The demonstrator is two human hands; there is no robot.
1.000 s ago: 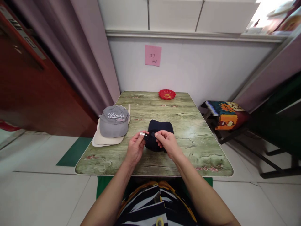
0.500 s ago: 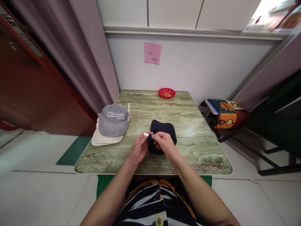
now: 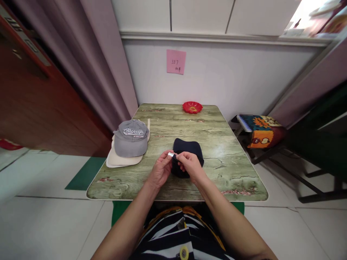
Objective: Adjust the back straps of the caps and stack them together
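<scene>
Head view: navy cap (image 3: 188,145) partly behind hands (image 3: 160,170) (image 3: 192,167), both pinched on its buckled strap (image 3: 174,157)

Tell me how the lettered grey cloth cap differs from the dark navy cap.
The grey cloth cap bears white lettering; the dark navy cap shows none. The grey cap lies untouched on a cream cap; the left hand and right hand hold the navy cap. Both look like fabric.

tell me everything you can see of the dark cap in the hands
The dark cap looks navy and made of fabric, with a smooth curved edge facing away. It is at the table's near middle. The left hand pinches a shiny silver piece at its near side; the right hand pinches dark material beside it, hiding part of the cap.
</scene>
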